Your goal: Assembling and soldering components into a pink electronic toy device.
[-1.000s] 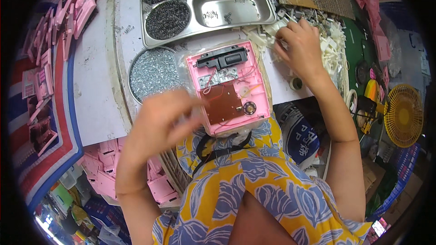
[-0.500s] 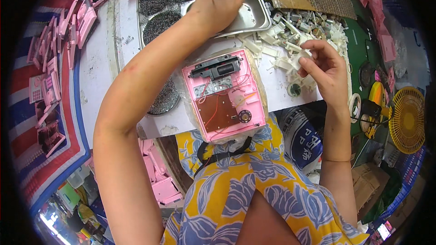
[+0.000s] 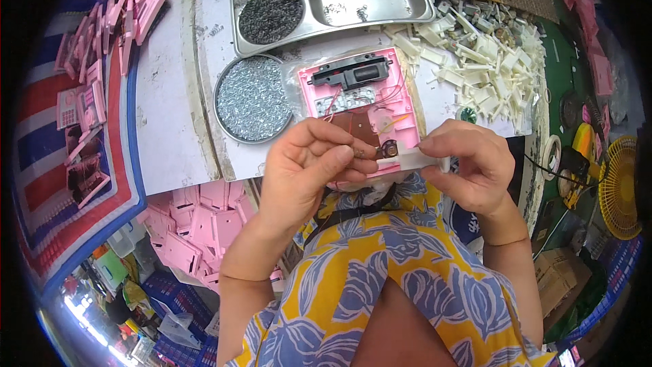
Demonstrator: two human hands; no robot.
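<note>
Newly at pink casing (image 3: 405, 117): right hand (image 3: 475, 163) with white bracket (image 3: 411, 158), left hand (image 3: 303, 163), hold unclear; nearby, round dish (image 3: 216, 100) of silver screws (image 3: 251, 98).

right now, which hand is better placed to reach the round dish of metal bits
Probably the left hand: it is nearer the dish, while the right hand, farther off, holds a white plastic piece. Whether the left hand pinches something small is unclear.

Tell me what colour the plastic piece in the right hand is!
The plastic piece is white, best seen in the head view.
</note>
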